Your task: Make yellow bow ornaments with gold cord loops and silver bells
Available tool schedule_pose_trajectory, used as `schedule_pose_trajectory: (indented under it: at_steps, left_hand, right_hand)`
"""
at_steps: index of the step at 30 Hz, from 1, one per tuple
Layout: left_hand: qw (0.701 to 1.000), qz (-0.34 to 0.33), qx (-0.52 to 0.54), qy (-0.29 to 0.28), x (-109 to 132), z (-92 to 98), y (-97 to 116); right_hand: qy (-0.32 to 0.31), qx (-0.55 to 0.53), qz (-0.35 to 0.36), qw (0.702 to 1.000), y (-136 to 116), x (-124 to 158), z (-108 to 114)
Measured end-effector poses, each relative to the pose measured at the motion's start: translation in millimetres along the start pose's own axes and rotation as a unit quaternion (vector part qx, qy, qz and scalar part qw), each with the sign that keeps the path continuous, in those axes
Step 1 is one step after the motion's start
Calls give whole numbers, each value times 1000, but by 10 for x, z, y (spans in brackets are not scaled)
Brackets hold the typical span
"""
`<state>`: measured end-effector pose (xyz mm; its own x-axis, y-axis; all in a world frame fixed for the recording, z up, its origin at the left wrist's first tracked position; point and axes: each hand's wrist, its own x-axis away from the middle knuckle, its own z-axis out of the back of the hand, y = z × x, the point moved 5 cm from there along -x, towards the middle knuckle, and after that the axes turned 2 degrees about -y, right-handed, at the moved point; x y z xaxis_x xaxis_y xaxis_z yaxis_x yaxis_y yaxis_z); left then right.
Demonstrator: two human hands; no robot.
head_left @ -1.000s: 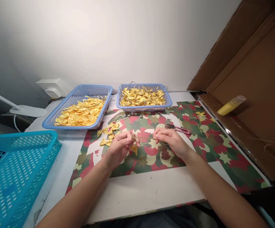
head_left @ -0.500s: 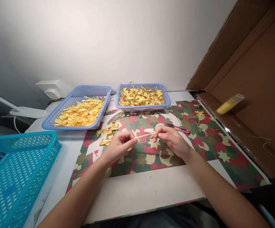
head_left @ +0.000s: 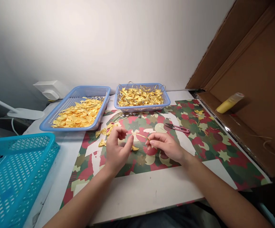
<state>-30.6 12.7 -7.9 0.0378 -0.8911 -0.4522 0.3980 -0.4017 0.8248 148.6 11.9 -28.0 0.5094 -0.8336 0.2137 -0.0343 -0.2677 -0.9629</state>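
Note:
A thin gold cord (head_left: 140, 135) is pinched between the thumb and fingers of my right hand (head_left: 167, 146). Its other end reaches toward my left hand (head_left: 118, 150), whose thumb stands apart from the half-curled fingers; I see no firm grip there. Just under the left thumb a yellow ribbon bow (head_left: 134, 148) shows, partly hidden by the hand. More yellow bows (head_left: 101, 133) lie on the patterned sheet (head_left: 147, 164) behind my left hand. Beyond my right hand lie pink-handled thread snips (head_left: 177, 128). Small silvery bells (head_left: 134, 114) sit with gold cords near the back.
A blue basket (head_left: 44, 126) at back left holds yellow bows. Another blue basket (head_left: 142, 109) behind the bells holds bows with gold cords. A teal basket (head_left: 32, 177) stands at left. On the right are a cardboard box (head_left: 246, 69) and a yellow-filled tube (head_left: 229, 104).
My left hand has let its pinch on the cord open, with thumb and fingers now spread. My right hand has shifted slightly left, still holding the cord, which now bends instead of running taut.

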Motion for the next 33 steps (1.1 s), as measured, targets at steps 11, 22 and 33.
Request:
schedule_pose_trajectory:
  at_steps: [11, 22, 33]
  left_hand:
    - [948, -13, 14, -317, 167, -359, 143]
    - [935, 48, 61, -347, 192, -404, 75]
    - [975, 147, 101, -132, -78, -34, -232]
  right_hand:
    - [61, 26, 76, 995, -45, 2, 29]
    - [19, -177, 20, 984, -4, -7, 80]
    - [80, -217, 69, 970, -133, 39, 341]
